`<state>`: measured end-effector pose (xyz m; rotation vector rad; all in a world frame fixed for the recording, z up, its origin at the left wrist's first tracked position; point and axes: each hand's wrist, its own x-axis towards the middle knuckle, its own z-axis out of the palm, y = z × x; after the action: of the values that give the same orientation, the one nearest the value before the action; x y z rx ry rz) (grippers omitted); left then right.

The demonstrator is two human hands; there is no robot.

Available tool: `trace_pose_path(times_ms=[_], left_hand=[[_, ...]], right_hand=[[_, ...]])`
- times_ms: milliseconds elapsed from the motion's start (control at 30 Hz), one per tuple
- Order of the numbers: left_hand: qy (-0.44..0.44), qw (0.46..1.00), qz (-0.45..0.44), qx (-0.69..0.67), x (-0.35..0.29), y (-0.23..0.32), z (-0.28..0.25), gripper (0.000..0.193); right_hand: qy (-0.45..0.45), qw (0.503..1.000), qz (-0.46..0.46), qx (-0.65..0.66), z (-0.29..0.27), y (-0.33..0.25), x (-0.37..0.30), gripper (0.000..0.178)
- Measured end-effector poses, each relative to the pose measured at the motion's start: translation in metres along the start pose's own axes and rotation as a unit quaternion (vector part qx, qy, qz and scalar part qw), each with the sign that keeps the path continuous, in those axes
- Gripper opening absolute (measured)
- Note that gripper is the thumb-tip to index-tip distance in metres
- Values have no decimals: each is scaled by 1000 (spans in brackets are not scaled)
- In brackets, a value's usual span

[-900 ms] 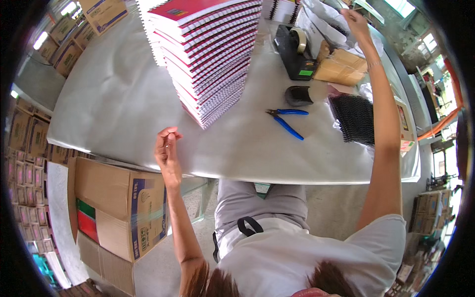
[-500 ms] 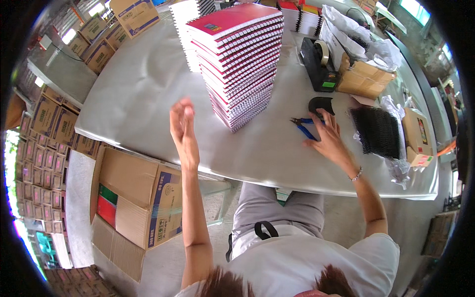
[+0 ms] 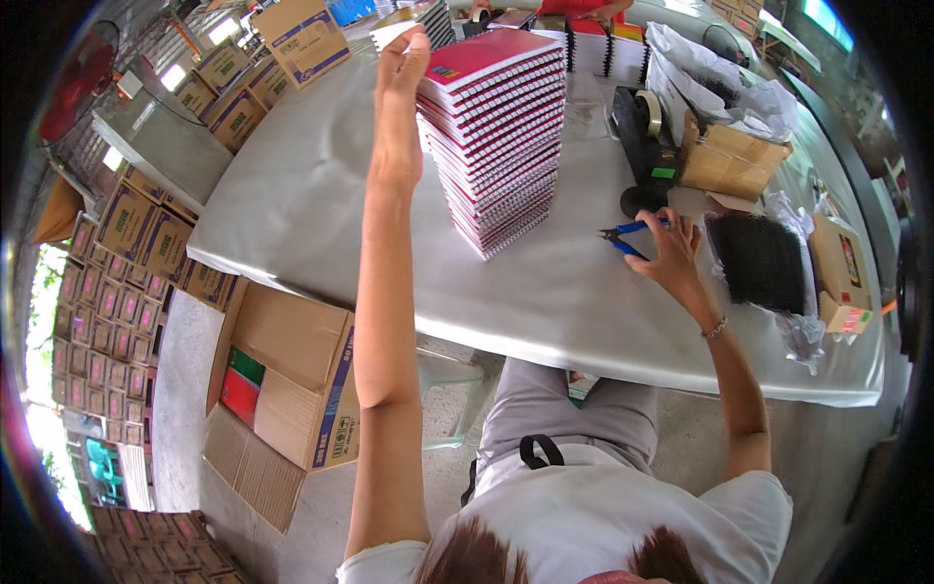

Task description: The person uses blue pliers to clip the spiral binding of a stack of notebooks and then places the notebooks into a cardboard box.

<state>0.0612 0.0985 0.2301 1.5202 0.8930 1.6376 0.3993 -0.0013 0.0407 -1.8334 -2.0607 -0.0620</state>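
A tall stack of red-covered spiral notebooks (image 3: 496, 146) stands on the table before me. My left hand (image 3: 397, 83) is stretched past its left side, fingers bent together at the near edge of a spiral notebook (image 3: 409, 18) in a pile behind the stack. The hand and forearm cover part of that pile, so the grip shows only partly. At the right, my right hand (image 3: 676, 255) lies low over the table, thumb and fingers around the blue handles of small cutting pliers (image 3: 625, 234). A dark rounded object (image 3: 642, 200) lies just beyond the pliers.
Behind the pliers stand a black tape dispenser (image 3: 642, 136) and an opened carton (image 3: 732, 161). Black coils (image 3: 759, 261) lie on plastic by a small box (image 3: 842, 273). An open carton (image 3: 287, 336) holds notebooks at lower left. Another person's red-sleeved arm shows at the far side.
My left hand has moved forward from beside the stack to the pile behind it. My right hand stays by the pliers, its fingers now closer around the handles. The view has shifted slightly.
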Motion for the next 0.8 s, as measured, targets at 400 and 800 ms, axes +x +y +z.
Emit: trace_pose_path(times_ms=[400,800], left_hand=[[19,1000,6,5,-4,-11,10,38],[19,988,141,53,-8,-19,10,33]], right_hand=[[212,917,-135,310,-65,-153,47,56],[344,887,-190,241,-52,-188,65,55]])
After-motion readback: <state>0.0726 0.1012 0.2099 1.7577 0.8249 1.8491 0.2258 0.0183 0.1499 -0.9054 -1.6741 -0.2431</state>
